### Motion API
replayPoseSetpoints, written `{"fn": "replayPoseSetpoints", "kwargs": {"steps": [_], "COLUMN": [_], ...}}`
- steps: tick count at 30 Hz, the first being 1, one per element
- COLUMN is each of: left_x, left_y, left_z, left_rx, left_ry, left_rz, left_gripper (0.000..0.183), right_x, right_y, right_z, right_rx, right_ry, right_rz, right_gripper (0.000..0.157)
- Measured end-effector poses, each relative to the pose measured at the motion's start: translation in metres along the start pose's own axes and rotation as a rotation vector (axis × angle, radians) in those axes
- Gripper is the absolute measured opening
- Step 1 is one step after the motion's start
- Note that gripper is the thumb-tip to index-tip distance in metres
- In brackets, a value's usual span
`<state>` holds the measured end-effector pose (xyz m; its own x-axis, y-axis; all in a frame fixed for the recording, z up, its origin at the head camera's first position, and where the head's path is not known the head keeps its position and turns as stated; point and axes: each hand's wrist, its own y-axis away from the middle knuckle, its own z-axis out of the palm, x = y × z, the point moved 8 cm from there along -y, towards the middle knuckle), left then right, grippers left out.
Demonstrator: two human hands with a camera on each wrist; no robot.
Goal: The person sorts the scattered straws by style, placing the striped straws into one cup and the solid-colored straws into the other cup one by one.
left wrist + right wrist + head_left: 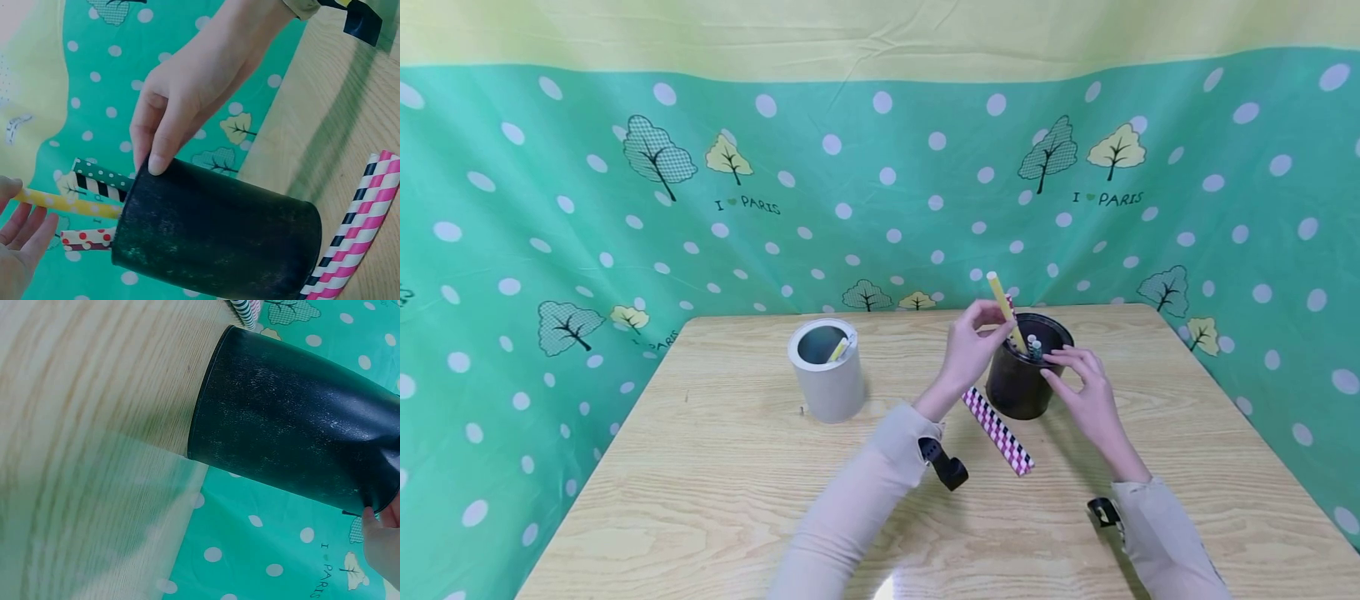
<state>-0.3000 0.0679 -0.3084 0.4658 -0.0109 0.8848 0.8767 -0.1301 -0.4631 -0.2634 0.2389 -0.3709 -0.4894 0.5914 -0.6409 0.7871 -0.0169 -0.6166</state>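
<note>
Near the right back of the table stands a black cylindrical holder. My left hand is at its rim, pinching a yellow paper straw with white dots that tilts out of the opening. My right hand pinches the opposite rim; in the left wrist view its thumb presses the outer wall. Also poking out there are a red-dotted straw, a green dotted straw and a black-and-white striped straw. In the right wrist view, the right hand shows only partly.
Pink-and-white and black-and-white striped straws lie side by side on the wooden table, just in front of the black holder. To the left stands a light grey holder with a yellow straw inside. A green dotted curtain hangs behind.
</note>
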Motion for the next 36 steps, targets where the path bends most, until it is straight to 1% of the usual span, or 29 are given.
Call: {"fn": "replayPoseSetpoints", "kwargs": {"steps": [4,5,6,11,14,17,24,27,32,36], "left_x": [0.012,0.013,0.011,-0.013,-0.027,-0.038,-0.061,-0.069,-0.078,-0.084], "left_y": [0.005,0.006,0.006,0.002,0.003,0.007,0.02,0.026,0.034,0.039], "left_z": [0.0,0.001,0.001,0.008,0.01,0.01,0.005,0.003,0.002,0.004], "left_rx": [-0.014,-0.017,-0.02,-0.042,-0.063,-0.079,-0.082,-0.099,-0.159,-0.235], "left_ry": [-0.029,-0.031,-0.044,-0.095,-0.123,-0.133,-0.137,-0.146,-0.198,-0.245], "left_rz": [-0.006,-0.009,-0.01,-0.007,-0.017,-0.046,-0.11,-0.139,-0.173,-0.179], "left_gripper": [0.017,0.018,0.018,0.02,0.021,0.021,0.023,0.024,0.022,0.021], "right_x": [0.0,0.0,0.0,0.0,0.0,0.0,0.002,0.002,0.002,0.002], "right_y": [0.0,0.0,0.0,0.0,0.0,0.0,0.0,0.0,0.0,0.0], "right_z": [0.0,0.0,0.0,0.0,0.0,0.0,0.001,0.0,0.0,0.0], "right_rx": [0.002,0.002,0.002,0.006,0.009,0.008,0.001,0.003,0.005,0.005], "right_ry": [-0.003,-0.003,-0.004,-0.006,-0.008,-0.006,-0.004,-0.005,-0.004,-0.005], "right_rz": [-0.001,-0.002,-0.003,-0.011,-0.013,-0.008,0.012,0.012,0.011,0.012], "right_gripper": [0.023,0.023,0.023,0.024,0.024,0.023,0.023,0.023,0.023,0.024]}}
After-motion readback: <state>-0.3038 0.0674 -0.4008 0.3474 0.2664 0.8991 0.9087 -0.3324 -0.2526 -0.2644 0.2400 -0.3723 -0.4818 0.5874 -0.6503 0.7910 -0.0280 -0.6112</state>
